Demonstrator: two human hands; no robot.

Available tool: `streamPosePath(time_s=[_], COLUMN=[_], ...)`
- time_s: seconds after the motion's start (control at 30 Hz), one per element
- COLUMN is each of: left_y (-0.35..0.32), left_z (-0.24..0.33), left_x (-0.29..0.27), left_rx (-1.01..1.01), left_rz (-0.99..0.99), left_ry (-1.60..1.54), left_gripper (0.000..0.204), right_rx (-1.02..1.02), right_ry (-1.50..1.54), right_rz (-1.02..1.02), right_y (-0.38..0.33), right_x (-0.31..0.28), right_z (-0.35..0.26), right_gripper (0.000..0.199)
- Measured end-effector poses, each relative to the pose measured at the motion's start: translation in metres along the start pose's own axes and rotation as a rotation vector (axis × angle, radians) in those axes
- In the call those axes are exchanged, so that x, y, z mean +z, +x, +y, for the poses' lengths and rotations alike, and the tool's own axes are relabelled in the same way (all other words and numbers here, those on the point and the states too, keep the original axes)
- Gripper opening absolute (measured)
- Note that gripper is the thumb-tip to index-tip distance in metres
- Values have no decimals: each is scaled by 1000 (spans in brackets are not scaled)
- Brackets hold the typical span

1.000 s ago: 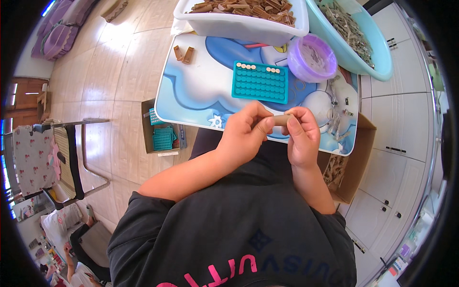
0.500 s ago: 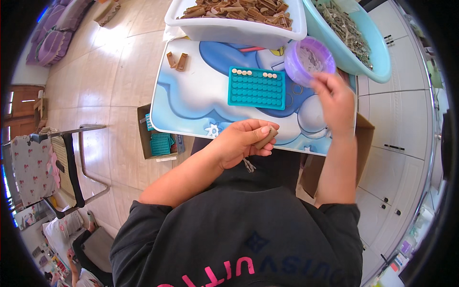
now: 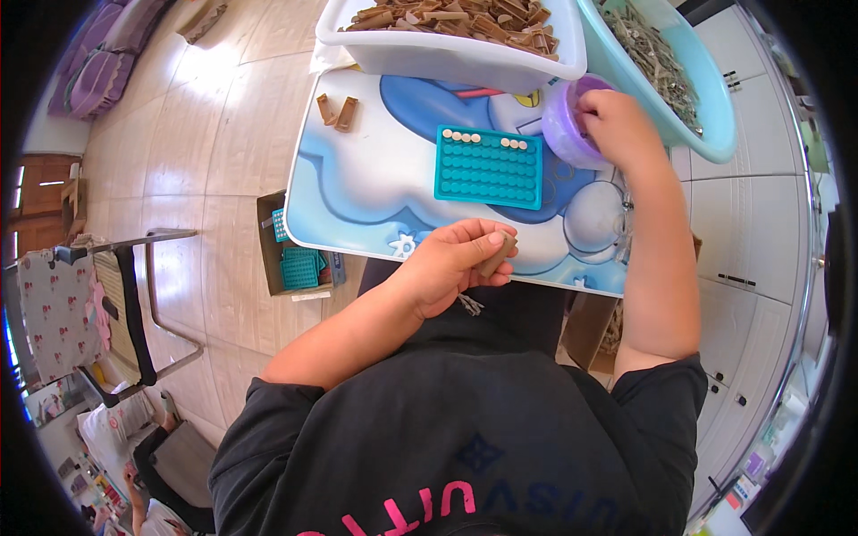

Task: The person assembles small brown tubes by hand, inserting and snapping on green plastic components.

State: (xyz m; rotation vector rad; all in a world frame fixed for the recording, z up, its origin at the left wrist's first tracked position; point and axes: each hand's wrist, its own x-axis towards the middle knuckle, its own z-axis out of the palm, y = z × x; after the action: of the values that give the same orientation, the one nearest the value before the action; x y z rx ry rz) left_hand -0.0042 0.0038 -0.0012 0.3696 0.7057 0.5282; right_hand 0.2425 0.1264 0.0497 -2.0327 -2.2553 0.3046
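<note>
"What did the left hand (image 3: 456, 263) have?"

"A brown piece (image 3: 496, 256), pinched between thumb and fingers, just off the table's (image 3: 366, 170) near edge. Some grey strands (image 3: 470, 305) hung just below that hand."

"And the right hand (image 3: 618, 127)?"

"Its arm was stretched out to the purple bowl (image 3: 561, 134), with the fingers curled down past the rim. I couldn't tell whether they pinched anything (the fingertips were hidden inside)."

"What lay between the two hands?"

"The teal tray (image 3: 488, 179), flat on the table, left of the bowl. Two groups of white discs (image 3: 461, 136) sat along its far row, one at the left, one toward the right."

"Anything further off?"

"The white bin (image 3: 447, 58) stood at the far edge, heaped with brown scraps (image 3: 465, 25). Right of it was the aqua tub (image 3: 720, 134), full of a grey tangle (image 3: 657, 67). Two loose pieces (image 3: 336, 113) lay near the table's far left corner, well apart from the tray."

"And on the floor?"

"A box (image 3: 267, 229), left of the table, holding small trays (image 3: 302, 268), also teal."
</note>
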Motion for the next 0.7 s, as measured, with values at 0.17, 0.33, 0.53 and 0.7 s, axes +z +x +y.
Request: streamPosePath(time_s=[0.17,0.33,0.53,0.7], left_y=[1,-1,-1,-3], left_z=[-2,-1,-1,3], left_x=[1,6,5,9], left_rx=[15,24,33,37], left_rz=[1,2,-34,-57], left_ry=[-8,-24,-100,-150], left_gripper=[28,30,31,30], right_rx=[93,185,-97,72], right_ry=[306,479,371,683], right_rz=[113,179,433,420], right_y=[-17,-25,-31,-46], right_x=[-11,-10,3,2], right_z=[3,-1,16,-1], right_gripper=[17,20,17,14])
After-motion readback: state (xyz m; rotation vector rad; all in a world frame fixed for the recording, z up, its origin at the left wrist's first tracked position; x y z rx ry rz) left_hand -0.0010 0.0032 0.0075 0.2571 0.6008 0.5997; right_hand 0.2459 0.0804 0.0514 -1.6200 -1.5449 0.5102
